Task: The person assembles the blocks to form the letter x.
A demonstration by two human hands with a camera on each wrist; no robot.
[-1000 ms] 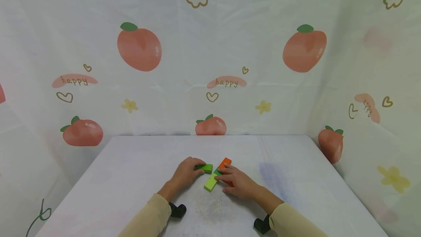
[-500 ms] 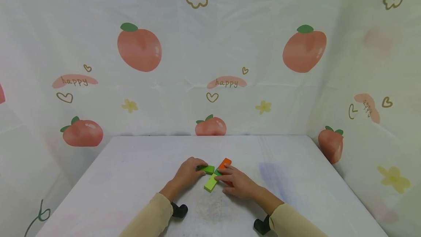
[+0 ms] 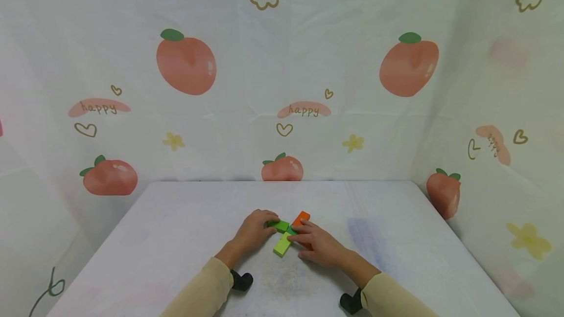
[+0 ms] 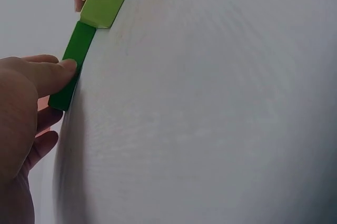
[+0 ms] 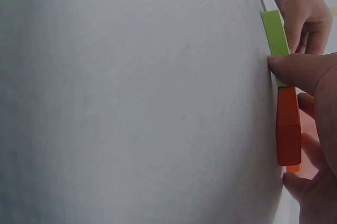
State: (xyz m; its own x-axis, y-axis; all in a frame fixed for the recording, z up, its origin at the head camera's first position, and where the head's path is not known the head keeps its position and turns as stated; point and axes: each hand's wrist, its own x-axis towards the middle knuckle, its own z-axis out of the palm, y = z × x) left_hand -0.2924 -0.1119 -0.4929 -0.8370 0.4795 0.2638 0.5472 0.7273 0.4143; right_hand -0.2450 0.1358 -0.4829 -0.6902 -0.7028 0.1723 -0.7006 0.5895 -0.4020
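Observation:
My left hand (image 3: 254,230) pinches a green block (image 4: 73,55) between thumb and fingers. The block's right end reaches a darker green block (image 3: 292,230) in the middle of the group. My right hand (image 3: 319,244) rests with spread fingers over the blocks, one fingertip on the end of a lime block (image 3: 282,245). Behind its fingers an orange block (image 3: 301,218) slants away. Under that hand sits a red-orange block (image 5: 288,126), end to end with the lime one in the right wrist view. The right palm partly hides it.
The blocks lie near the middle of a white tabletop (image 3: 198,209). A white cloth (image 3: 238,62) printed with peaches hangs behind and at the sides. Black wrist mounts (image 3: 242,281) show under both sleeves.
My left hand has slid the green block a little to the right, up against the block group. My right hand has stayed in place.

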